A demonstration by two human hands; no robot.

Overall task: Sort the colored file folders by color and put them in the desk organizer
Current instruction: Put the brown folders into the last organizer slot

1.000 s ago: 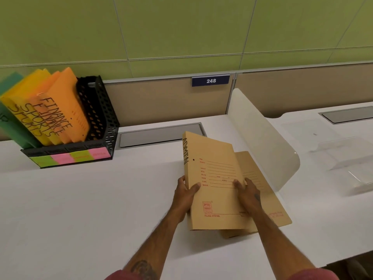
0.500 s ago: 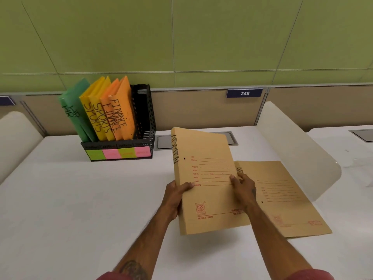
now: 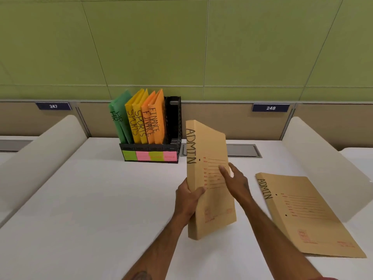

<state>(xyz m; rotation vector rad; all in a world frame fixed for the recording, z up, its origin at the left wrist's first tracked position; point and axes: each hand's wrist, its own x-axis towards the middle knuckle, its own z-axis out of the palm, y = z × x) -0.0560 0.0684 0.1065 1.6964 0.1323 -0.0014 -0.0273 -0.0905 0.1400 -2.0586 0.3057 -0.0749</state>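
A tan folder marked ADMIN (image 3: pixel 207 150) stands nearly upright above the desk. My left hand (image 3: pixel 186 201) grips its spine edge, thumb on the front cover. My right hand (image 3: pixel 235 181) lies with straight fingers against the cover's right side. A second tan ADMIN folder (image 3: pixel 302 215) lies flat on the desk to the right. The black desk organizer (image 3: pixel 173 122) stands at the back, holding green HR folders (image 3: pixel 119 118), yellow SPORTS folders (image 3: pixel 136 116) and orange FINANCE folders (image 3: pixel 154 118). Its rightmost slot shows no folder.
White curved dividers stand on the left (image 3: pixel 40 158) and right (image 3: pixel 323 164) of the white desk (image 3: pixel 90 209). A grey cable hatch (image 3: pixel 244 150) sits behind the held folder. Coloured sticky notes (image 3: pixel 149 155) line the organizer's front. Plates numbered 247 and 248 hang on the back panel.
The held folder has risen and tipped more upright, nearer the organizer. My right hand's fingers have loosened to lie flat on the cover. The view has swung left.
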